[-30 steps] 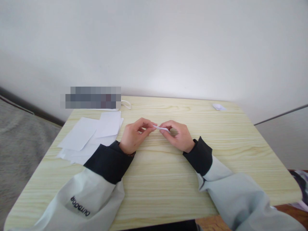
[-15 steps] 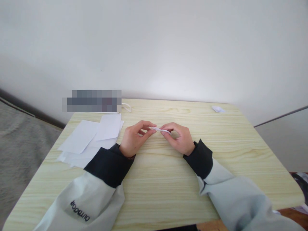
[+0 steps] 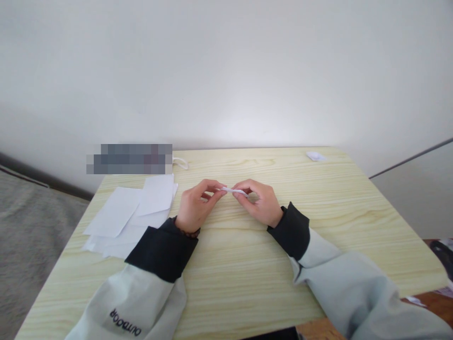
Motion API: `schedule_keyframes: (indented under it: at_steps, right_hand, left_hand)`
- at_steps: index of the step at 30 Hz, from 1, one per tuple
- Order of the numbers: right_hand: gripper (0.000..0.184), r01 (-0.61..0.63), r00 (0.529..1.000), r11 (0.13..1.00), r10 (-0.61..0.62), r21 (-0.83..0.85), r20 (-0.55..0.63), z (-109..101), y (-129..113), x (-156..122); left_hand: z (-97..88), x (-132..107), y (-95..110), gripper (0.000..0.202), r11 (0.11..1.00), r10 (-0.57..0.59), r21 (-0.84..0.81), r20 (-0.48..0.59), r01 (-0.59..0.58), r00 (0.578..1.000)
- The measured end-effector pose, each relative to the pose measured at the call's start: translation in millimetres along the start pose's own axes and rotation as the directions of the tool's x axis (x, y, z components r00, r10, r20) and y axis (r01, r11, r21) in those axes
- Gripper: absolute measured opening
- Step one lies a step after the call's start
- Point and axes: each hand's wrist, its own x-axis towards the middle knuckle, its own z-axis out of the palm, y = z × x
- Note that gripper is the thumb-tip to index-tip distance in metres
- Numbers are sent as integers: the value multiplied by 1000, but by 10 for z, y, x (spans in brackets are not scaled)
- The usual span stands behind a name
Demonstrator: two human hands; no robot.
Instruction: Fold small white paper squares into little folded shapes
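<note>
Between both hands, above the middle of the table, a small folded piece of white paper (image 3: 231,190) is seen nearly edge-on. My left hand (image 3: 200,200) pinches its left end between thumb and fingers. At the other end, my right hand (image 3: 258,200) grips it the same way, its fingers hiding part of the paper. Loose white paper sheets (image 3: 113,212) lie overlapping on the table to the left of my left hand.
The wood-grain table (image 3: 233,274) stands against a white wall (image 3: 226,71). At its back right lies a small folded white paper (image 3: 315,156). A blurred-out object (image 3: 129,159) sits at the back left, with a white cord loop (image 3: 181,163) beside it.
The camera view has tilted and shifted slightly. Both hands keep their pinch on the folded paper, which shows at almost the same angle.
</note>
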Motion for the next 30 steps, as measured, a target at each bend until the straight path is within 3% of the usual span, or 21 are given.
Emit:
schedule_keyframes:
  at_steps: [9,22,30]
  right_hand:
    - [9,-21,998,999,19,-29,-63,-34,76,23]
    - [9,14,999,1000,-15,-22,-36,-73,87,38]
    - [8,30,999,999,-29,19,-30,-70,89,24]
  left_hand:
    - [106,81,27,16,1000,0,-18,-14,-1,1000]
    - [83,77,41,15,994,-23,105,-5,23,1000]
    - [72,84,33,17,993,8,113,69,-16,998]
